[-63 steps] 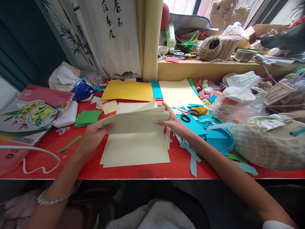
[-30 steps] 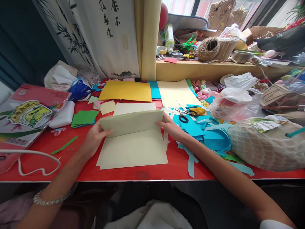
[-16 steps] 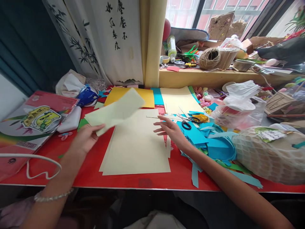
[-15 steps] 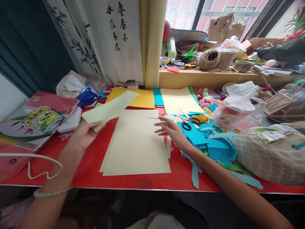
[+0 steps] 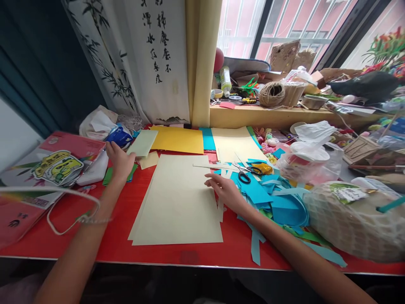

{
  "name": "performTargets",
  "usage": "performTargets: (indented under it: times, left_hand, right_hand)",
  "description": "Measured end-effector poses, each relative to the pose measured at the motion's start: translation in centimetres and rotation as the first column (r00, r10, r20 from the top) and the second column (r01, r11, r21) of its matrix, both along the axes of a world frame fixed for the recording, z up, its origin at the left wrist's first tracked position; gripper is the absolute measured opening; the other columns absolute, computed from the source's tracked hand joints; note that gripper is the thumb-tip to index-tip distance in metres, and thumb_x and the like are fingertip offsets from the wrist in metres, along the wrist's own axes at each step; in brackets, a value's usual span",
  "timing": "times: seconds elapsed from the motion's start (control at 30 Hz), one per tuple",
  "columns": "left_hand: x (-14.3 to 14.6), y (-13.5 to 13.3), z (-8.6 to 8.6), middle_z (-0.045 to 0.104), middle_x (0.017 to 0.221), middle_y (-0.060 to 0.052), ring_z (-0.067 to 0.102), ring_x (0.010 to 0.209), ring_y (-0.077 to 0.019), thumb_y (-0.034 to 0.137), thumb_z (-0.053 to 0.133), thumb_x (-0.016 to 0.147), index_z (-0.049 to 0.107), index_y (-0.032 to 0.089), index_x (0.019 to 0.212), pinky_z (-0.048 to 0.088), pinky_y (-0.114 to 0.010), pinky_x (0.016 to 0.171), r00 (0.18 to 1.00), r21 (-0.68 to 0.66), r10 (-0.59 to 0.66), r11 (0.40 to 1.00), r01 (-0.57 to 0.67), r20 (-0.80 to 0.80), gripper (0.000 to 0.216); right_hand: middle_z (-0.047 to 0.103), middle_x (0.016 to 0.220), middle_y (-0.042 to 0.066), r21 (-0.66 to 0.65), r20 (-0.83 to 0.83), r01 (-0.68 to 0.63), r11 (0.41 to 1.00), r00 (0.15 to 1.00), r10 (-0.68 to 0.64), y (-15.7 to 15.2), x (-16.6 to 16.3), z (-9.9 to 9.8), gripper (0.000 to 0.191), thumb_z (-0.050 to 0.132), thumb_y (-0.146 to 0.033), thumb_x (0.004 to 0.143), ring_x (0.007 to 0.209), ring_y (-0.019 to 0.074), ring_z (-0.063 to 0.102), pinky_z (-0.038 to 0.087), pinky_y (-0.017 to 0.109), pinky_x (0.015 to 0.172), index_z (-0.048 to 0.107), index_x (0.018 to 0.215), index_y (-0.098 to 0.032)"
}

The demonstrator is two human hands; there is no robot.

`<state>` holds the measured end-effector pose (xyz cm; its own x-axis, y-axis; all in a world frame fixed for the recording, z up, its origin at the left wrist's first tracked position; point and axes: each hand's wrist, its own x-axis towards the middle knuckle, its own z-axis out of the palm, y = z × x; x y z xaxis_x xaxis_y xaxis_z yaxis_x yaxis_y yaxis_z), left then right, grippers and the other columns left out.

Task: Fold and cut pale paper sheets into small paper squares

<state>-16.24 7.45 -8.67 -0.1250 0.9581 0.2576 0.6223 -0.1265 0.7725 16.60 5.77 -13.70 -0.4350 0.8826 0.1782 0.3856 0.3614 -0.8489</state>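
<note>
My left hand (image 5: 120, 162) is at the left back of the table, thumb and fingers apart. Its thumb meets the near-left corner of a small pale green sheet of paper (image 5: 143, 142). Two or more large cream sheets of paper (image 5: 177, 202) lie slightly fanned in the middle. Over their right edge hovers my right hand (image 5: 225, 192), fingers stretched out and holding nothing. Black-handled scissors (image 5: 244, 177) rest just beyond it, on blue paper scraps (image 5: 259, 190). A thin pale strip (image 5: 211, 166) lies across the sheets' far end.
A yellow sheet (image 5: 177, 139) and another cream sheet (image 5: 236, 141) lie at the back. On the left are a pink-and-white packet (image 5: 57, 169), a blue tissue pack (image 5: 119, 135) and a white cord (image 5: 50, 217). A netted bundle (image 5: 354, 223) and plastic bag (image 5: 310, 158) crowd the right.
My left hand has moved back and left; the pale green paper it held up, folded over, now lies low at the back left. The view has tilted up slightly; my right hand stays near the sheets' edge.
</note>
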Motion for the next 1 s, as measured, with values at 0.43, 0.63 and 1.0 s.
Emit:
performTargets:
  times: [0.43, 0.63, 1.0]
  left_hand:
    - [7.2, -16.3, -5.2, 0.021, 0.153, -0.006, 0.025, 0.139, -0.0262, 0.051, 0.044, 0.088, 0.004, 0.027, 0.148, 0.031, -0.042, 0.11, 0.486, -0.241, -0.498, 0.833, 0.497, -0.718, 0.075]
    - [6.8, -17.1, -5.1, 0.033, 0.148, -0.007, 0.037, 0.134, -0.0276, 0.05, 0.045, 0.088, 0.011, 0.025, 0.148, 0.041, -0.041, 0.103, 0.441, -0.13, -0.4, 0.841, 0.525, -0.803, 0.073]
    - [6.6, -17.7, -4.8, 0.039, 0.146, -0.01, 0.042, 0.13, -0.0305, 0.052, 0.053, 0.083, 0.031, 0.024, 0.145, 0.045, -0.042, 0.1, 0.446, -0.099, -0.415, 0.81, 0.578, -0.793, 0.071]
  right_hand:
    - [0.047, 0.141, 0.012, 0.421, 0.659, -0.294, 0.858, 0.749, -0.067, 6.6, 0.3, -1.2, 0.042, 0.031, -0.03, 0.097, 0.134, 0.0263, 0.038, 0.031, 0.045, 0.11, 0.05, 0.132, -0.015]
    - [0.057, 0.128, 0.018, 0.453, 0.674, -0.186, 0.872, 0.711, -0.199, 6.8, -0.1, -0.9, 0.039, 0.033, -0.008, 0.091, 0.119, 0.028, 0.054, 0.044, 0.04, 0.097, 0.057, 0.121, -0.01]
    - [0.066, 0.113, 0.014, 0.419, 0.693, -0.348, 0.839, 0.72, -0.048, 6.4, 1.6, 0.4, 0.037, 0.042, -0.003, 0.086, 0.108, 0.0254, 0.06, 0.046, 0.037, 0.091, 0.063, 0.115, -0.014]
